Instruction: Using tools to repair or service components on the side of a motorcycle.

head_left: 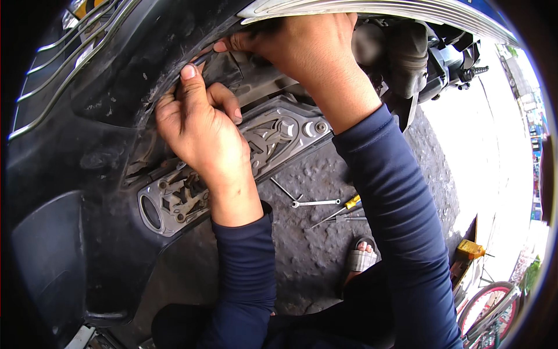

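Along the inner edge of a scooter's black body panel (93, 110), my left hand (200, 125) is closed, thumb raised and other fingers curled. A short dark tube-like piece (202, 58) shows at its thumb tip, and the hand appears to pinch it. My right hand (302, 49) reaches over from the right, bent at the wrist. One of its fingertips meets the far end of that piece; the other fingers are hidden under the pale ribbed trim. Below both hands lies the silver patterned footboard plate (270, 136), with a round bolt at its right end.
On the rough dark floor lie a combination wrench (317, 203), a yellow-handled screwdriver (352, 202) and another thin metal tool. A sandalled foot (363, 256) is near them. Black engine parts (407, 58) stand at upper right. A yellow container (469, 249) and a bicycle wheel (491, 308) are at lower right.
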`<state>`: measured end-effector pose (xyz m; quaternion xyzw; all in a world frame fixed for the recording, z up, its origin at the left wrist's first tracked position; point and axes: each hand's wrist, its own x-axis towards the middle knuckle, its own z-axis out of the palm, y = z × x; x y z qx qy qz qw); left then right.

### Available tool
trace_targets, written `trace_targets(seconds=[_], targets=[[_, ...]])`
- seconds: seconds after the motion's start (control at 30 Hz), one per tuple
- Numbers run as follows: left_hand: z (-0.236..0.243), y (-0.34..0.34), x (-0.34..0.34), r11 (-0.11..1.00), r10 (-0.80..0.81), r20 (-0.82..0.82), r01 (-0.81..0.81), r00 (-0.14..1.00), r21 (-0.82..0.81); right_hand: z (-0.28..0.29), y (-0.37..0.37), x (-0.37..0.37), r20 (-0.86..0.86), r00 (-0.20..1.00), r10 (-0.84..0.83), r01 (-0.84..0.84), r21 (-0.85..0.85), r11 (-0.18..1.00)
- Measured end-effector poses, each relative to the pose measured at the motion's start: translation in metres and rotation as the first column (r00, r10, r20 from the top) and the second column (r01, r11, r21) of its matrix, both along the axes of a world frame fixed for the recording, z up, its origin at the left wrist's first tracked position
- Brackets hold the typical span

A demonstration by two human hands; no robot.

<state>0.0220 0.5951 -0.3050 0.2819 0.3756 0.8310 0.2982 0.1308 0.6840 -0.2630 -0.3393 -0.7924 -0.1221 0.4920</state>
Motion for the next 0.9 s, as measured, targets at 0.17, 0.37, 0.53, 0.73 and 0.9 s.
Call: trace_targets(seconds=[0.17,0.37,0.53,0.73,0.9], targets=[[0.003,-0.001,0.002,0.996,0.087,0.019,-0.087,0.996,-0.019,-0.003,0.002,-0.004,-0.015,1.0,0.013,-0.012,0.012,1.0],[0.004,0.001,0.004,0.992,0.111,0.012,-0.11,0.994,-0.054,-0.005,0.004,-0.006,-0.036,0.999,0.021,-0.02,0.037,0.999],[0.003,0.002,0.001,0.995,0.086,0.006,-0.086,0.996,-0.042,-0.007,0.003,-0.007,-0.061,0.997,-0.048,0.053,0.076,0.996],[0.002,-0.004,0.003,0.998,0.044,0.05,-0.046,0.998,0.046,-0.004,-0.001,-0.002,0.028,0.995,-0.092,0.091,0.04,0.995],[0.001,-0.01,0.007,0.997,0.006,0.105,-0.014,0.994,0.08,0.005,-0.003,0.012,0.103,0.993,0.062,-0.048,-0.133,0.99]])
